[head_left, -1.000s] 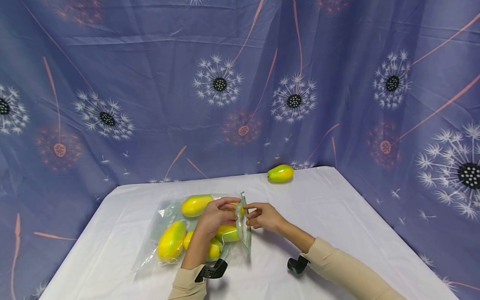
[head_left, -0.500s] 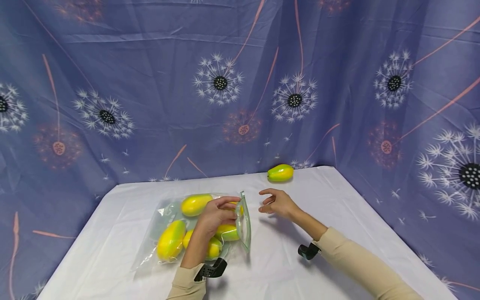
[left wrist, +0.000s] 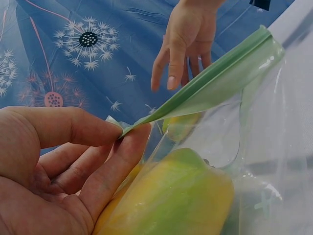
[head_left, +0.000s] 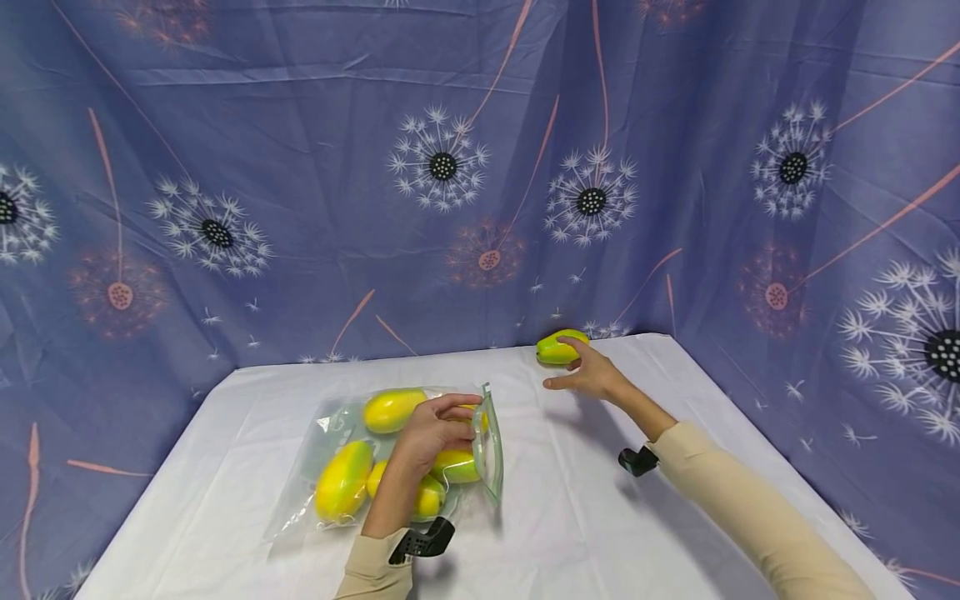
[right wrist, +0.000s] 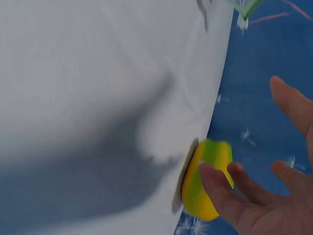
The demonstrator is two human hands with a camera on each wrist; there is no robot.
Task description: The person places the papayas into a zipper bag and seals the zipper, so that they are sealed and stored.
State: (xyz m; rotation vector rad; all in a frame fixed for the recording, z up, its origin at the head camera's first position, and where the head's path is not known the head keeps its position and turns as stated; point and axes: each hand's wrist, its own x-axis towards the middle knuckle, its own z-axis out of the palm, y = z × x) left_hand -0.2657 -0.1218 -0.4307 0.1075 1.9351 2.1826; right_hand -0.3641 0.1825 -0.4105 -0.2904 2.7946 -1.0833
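My left hand [head_left: 431, 433] pinches the green zip edge [left wrist: 210, 85] of a clear plastic zip bag [head_left: 318, 437] between thumb and fingers. The bag lies on its side with its mouth facing right, parted. Inside are several yellow-green papayas [head_left: 342, 482], partly hidden behind my left hand and forearm. A single papaya [head_left: 553, 350] lies outside the bag at the back of the table. My right hand [head_left: 594, 373] is over its near right side with spread fingers. In the right wrist view, the fingertips overlap this papaya [right wrist: 193, 193], and the palm holds nothing.
A white cloth [head_left: 570, 517] covers the table. Behind and to the right hangs a blue-purple curtain [head_left: 315, 208] with dandelion prints, close to the back edge where the lone papaya lies. Both wrists wear a black camera band [head_left: 423, 542].
My right hand has left the bag's mouth and moved right and back to the lone papaya, its fingers spreading. My left hand stays on the bag's edge.
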